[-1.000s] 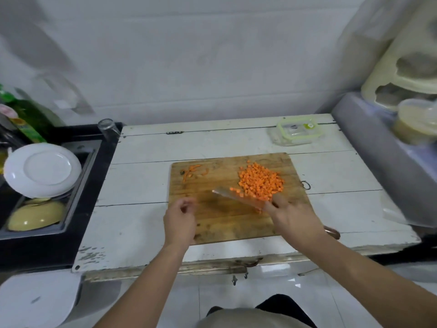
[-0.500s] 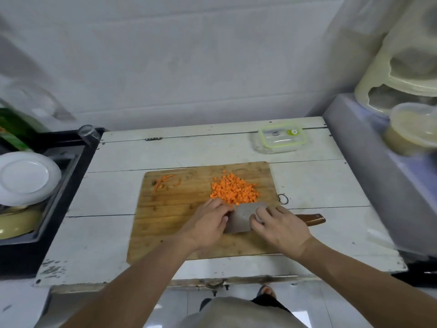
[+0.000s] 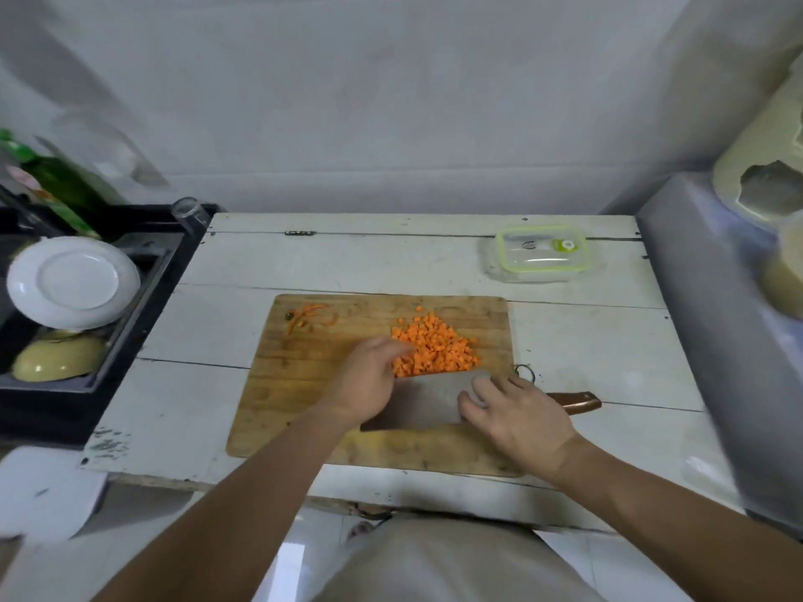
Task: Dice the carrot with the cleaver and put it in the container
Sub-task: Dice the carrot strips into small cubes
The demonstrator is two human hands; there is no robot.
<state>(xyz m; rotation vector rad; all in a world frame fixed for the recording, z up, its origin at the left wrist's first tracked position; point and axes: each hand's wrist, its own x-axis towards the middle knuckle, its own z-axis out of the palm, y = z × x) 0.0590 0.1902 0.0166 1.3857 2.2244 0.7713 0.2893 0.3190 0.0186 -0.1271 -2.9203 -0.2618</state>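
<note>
White plank table (image 3: 391, 267) against a pale wall, centre of frame; we list what stands on it.

Item one: wooden cutting board (image 3: 304, 384), mid-frame, lying flat on the table. A few thin carrot peelings (image 3: 304, 317) sit near its upper left corner.

Item two: diced carrot (image 3: 434, 349), a heap of small orange cubes on the upper right part of the board.

Item three: cleaver (image 3: 423, 401), blade tilted on the board with its far edge against the near side of the heap; the brown handle points right, past the board's edge.

Item four: our left hand (image 3: 369, 380), fingers loosely extended (not gripping anything), fingertips touching the left side of the heap, palm over the blade's left end.

Item five: our right hand (image 3: 517, 414), at the blade's handle end, fingers bent over the flat of the blade; we cannot tell how firm the hold is.

Item six: clear container (image 3: 541, 254) with a green-rimmed lid, upper right of the table, well apart from the carrot.

Item seven: black sink (image 3: 143, 297) at the left, holding a white plate (image 3: 74, 280) and a yellow bowl (image 3: 56, 358).
</note>
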